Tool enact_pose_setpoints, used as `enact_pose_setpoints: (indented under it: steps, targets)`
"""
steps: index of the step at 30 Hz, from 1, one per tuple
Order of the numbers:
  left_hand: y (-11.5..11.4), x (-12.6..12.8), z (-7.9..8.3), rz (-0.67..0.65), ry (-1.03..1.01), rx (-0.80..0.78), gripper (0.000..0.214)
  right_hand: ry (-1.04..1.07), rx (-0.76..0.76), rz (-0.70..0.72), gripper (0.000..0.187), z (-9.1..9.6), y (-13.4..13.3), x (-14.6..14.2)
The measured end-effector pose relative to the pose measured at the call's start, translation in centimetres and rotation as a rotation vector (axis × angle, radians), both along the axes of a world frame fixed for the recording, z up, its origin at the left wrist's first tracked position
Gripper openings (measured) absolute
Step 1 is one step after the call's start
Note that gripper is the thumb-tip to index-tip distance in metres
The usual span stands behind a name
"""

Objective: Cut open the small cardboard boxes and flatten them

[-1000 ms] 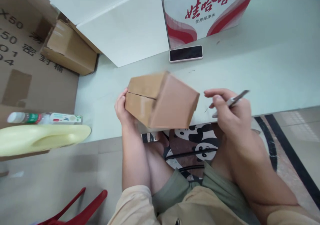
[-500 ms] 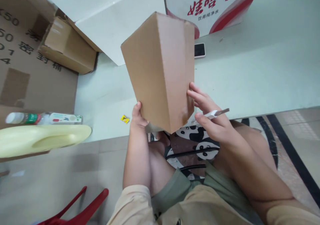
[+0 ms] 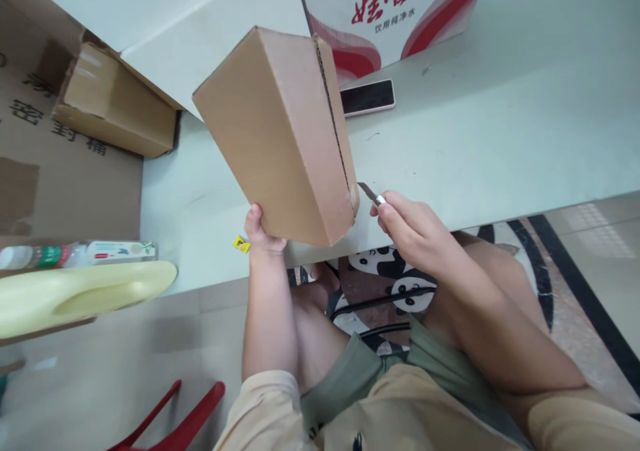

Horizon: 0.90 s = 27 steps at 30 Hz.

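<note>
A brown cardboard box (image 3: 280,131) is tilted up on end above the pale green table (image 3: 475,137). My left hand (image 3: 260,234) grips its lower near corner from underneath, thumb showing. My right hand (image 3: 407,227) is closed round a small utility knife (image 3: 371,194). The blade tip points at the box's lower right corner, close to the seam that runs up that side.
A phone (image 3: 367,97) lies face up behind the box. A red and white printed carton (image 3: 390,11) and a white carton (image 3: 165,31) stand at the back. Brown boxes (image 3: 107,104), a bottle (image 3: 75,253) and a yellow plastic piece (image 3: 85,291) sit left. A small yellow scrap (image 3: 241,243) lies by my left wrist.
The box was turned from lying low on the table to standing tilted upright. My right hand turned the knife from pointing right to pointing left at the box's seam.
</note>
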<state>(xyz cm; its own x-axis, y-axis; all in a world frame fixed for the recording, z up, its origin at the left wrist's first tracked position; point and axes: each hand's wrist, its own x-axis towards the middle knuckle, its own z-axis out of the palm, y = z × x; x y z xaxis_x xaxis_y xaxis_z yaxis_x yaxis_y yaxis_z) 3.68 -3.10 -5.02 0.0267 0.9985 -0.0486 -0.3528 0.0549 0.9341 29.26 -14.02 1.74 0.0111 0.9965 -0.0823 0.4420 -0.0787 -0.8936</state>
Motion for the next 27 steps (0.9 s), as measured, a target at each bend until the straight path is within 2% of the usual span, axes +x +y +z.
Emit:
enact_pose_setpoints:
  steps: [7,19,21,25,27]
  targets:
    - [0.0,-0.3,-0.3,-0.012,0.068,0.013,0.061,-0.063,-0.028,0.057,0.04,-0.4,0.1,-0.2]
    - [-0.4,0.0,-0.1,0.015,0.13,0.016,0.062,-0.371,-0.119,0.095,0.038,-0.2,0.0,0.0]
    - [-0.4,0.2,0.2,0.008,0.124,0.004,0.062,-0.422,-0.131,0.11,0.038,-0.5,-0.1,0.0]
    - [-0.5,0.8,1.6,-0.005,0.05,0.06,0.06,-0.395,-0.232,0.276,0.033,-0.9,-0.1,0.3]
    - [-0.6,1.0,2.5,-0.05,0.008,0.063,0.064,-0.326,-0.243,0.258,0.034,-0.8,0.0,0.8]
